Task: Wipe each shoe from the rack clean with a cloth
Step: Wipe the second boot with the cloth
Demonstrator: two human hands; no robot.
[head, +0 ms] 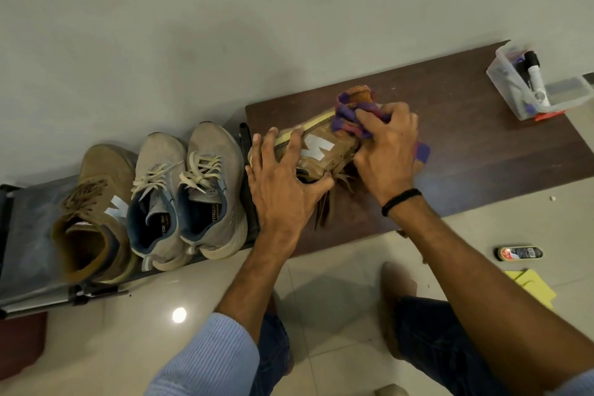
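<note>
1. A tan sneaker and two grey sneakers are kept on the rack, left.
2. A brown sneaker, sideways on the wooden board, is grasped by the left hand, fingers curled.
3. A purple cloth is clutched by the right hand against it.
</note>
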